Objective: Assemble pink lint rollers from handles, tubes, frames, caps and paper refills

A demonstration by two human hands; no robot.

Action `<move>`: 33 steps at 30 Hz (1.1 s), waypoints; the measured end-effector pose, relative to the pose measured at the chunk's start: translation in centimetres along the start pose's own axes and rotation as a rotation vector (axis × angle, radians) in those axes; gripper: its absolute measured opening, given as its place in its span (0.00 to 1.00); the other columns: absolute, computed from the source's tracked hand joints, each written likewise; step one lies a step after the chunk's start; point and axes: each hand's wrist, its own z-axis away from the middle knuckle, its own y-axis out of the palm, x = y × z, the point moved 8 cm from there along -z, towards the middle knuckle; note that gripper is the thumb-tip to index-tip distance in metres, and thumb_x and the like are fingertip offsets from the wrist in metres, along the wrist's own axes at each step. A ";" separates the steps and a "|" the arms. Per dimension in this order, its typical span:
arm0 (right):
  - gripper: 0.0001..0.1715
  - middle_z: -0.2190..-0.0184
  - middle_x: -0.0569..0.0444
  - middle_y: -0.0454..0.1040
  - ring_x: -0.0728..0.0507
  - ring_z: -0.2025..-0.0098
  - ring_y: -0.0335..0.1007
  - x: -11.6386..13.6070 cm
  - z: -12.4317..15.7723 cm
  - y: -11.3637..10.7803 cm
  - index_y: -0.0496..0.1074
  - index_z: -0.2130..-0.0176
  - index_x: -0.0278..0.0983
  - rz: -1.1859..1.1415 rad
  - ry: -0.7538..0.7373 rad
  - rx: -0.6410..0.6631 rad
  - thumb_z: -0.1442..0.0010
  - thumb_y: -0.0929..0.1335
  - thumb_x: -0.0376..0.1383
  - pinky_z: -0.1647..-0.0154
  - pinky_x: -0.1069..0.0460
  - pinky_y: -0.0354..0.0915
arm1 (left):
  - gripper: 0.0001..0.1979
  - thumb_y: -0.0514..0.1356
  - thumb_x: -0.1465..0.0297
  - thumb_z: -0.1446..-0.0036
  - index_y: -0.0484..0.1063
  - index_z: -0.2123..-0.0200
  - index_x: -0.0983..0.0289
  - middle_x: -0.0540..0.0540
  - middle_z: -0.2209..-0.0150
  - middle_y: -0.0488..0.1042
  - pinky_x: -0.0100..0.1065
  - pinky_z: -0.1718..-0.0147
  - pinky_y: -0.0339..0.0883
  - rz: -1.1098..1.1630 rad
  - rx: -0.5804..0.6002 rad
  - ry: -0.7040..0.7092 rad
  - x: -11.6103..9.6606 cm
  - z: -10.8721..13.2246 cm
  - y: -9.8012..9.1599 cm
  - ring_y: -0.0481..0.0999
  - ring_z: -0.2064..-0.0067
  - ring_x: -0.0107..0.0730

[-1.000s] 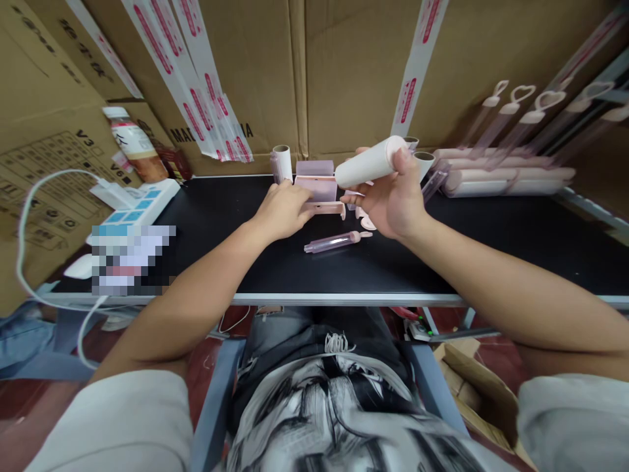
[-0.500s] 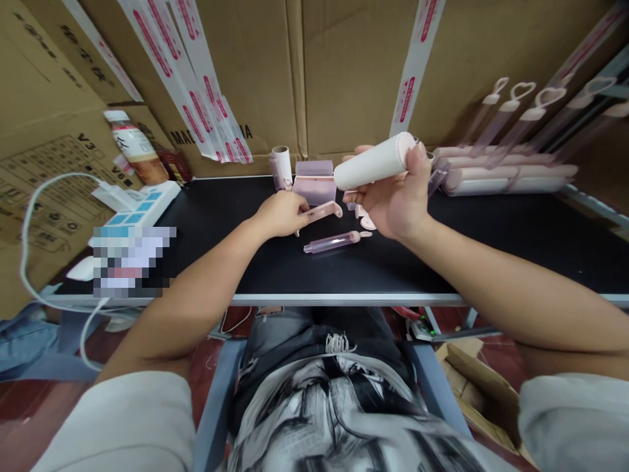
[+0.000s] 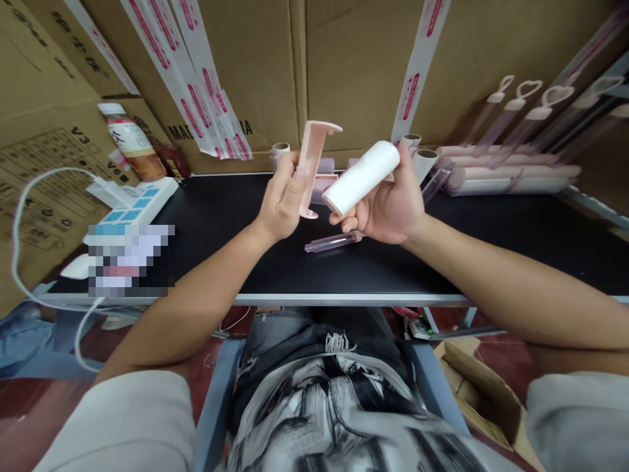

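My left hand (image 3: 282, 202) grips a pale pink curved plastic shell (image 3: 311, 164), raised and held nearly upright with its end flanges pointing right. In my right hand (image 3: 393, 206) lies a white roll (image 3: 362, 177), tilted with its lower end toward the shell. The roll and the shell are close but apart. Below them on the black table rests a translucent purple tube (image 3: 333, 243) with its cap end partly behind my right fingers. Behind my hands, a purple plastic piece (image 3: 324, 187) is mostly hidden.
Finished-looking pink and white rollers (image 3: 511, 180) and clear handles with heart loops (image 3: 540, 113) stand at the right. White rolls (image 3: 423, 164) stand behind my right hand. A power strip (image 3: 142, 206), cable and bottle (image 3: 130, 141) are on the left. Cardboard (image 3: 354, 72) backs the table (image 3: 236, 262).
My left hand has lifted the pink shell from low over the table and turned it upright. My right hand has tilted the white roll, lowering its left end.
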 end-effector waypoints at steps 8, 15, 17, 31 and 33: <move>0.60 0.57 0.37 0.89 0.31 0.64 0.90 -1.6 0.3 1.7 0.77 0.34 0.34 0.032 0.071 -0.016 0.31 0.57 0.78 0.64 0.39 0.88 | 0.36 0.46 0.33 0.25 0.68 0.36 0.53 0.60 0.42 0.84 0.49 0.49 0.84 0.108 0.002 -0.046 -1.1 1.0 1.7 0.88 0.44 0.50; 0.61 0.57 0.39 0.89 0.32 0.64 0.90 -1.8 0.1 1.5 0.74 0.32 0.35 0.064 0.072 -0.008 0.31 0.56 0.79 0.63 0.39 0.87 | 0.31 0.47 0.37 0.22 0.72 0.42 0.54 0.57 0.48 0.86 0.50 0.50 0.79 0.018 -0.068 -0.007 -1.7 1.0 1.2 0.88 0.49 0.47; 0.61 0.57 0.38 0.89 0.33 0.64 0.89 -1.8 0.1 1.4 0.74 0.32 0.35 0.083 0.065 -0.018 0.31 0.55 0.79 0.64 0.40 0.86 | 0.31 0.46 0.37 0.21 0.72 0.43 0.54 0.57 0.47 0.86 0.50 0.50 0.79 -0.010 -0.073 -0.006 -1.9 1.0 1.1 0.88 0.48 0.48; 0.58 0.56 0.41 0.87 0.35 0.63 0.86 -1.3 0.5 1.7 0.74 0.32 0.38 0.190 0.048 0.002 0.33 0.59 0.79 0.62 0.41 0.85 | 0.33 0.46 0.35 0.23 0.73 0.46 0.55 0.57 0.51 0.86 0.50 0.52 0.78 -0.049 -0.141 -0.047 -2.4 1.1 0.8 0.88 0.50 0.49; 0.56 0.56 0.43 0.87 0.34 0.59 0.87 -1.3 0.8 2.0 0.76 0.34 0.41 0.193 0.049 -0.018 0.32 0.58 0.79 0.60 0.40 0.85 | 0.33 0.45 0.35 0.22 0.71 0.44 0.56 0.59 0.48 0.86 0.48 0.52 0.77 -0.076 -0.111 -0.021 -2.8 1.2 1.0 0.88 0.50 0.48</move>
